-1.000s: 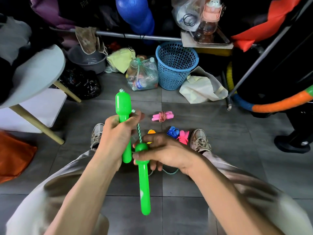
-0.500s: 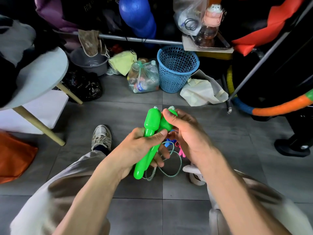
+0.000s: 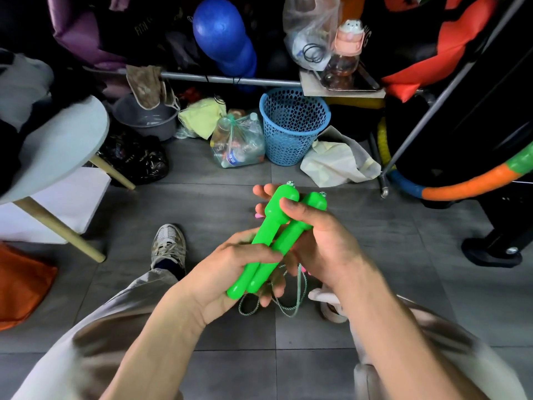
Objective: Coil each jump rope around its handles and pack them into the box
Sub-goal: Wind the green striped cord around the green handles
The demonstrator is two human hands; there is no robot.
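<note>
Head view has you seated on the grey tiled floor (image 3: 375, 269), holding the two bright green plastic jump-rope handles (image 3: 277, 241) side by side, touching along their length and tilted with the bulbous ends up and away from you. Your left hand (image 3: 230, 272) wraps its fingers around the lower shafts, thumb lying across the front. Your right hand (image 3: 320, 241) clamps the pair higher up — thumb pressed over the neck just under the bulbs, fingers curled behind.

The thin pale green-and-white cord (image 3: 288, 301) hangs below your hands in loose loops, none of it visibly wound onto the handles. So this rope looks to be at the very start of its coil: handles gathered, wrapping not begun. A sliver of pink (image 3: 258, 215) shows behind the handles, too hidden to identify, so you can't count on it as a finished rope.

No box is clearly in view — the blue perforated plastic basket (image 3: 292, 125) beside the tied clear bag of bottles (image 3: 238, 145) is not obviously it. Judging from this, the winding of this rope and all the packing remain ahead of you.
</note>
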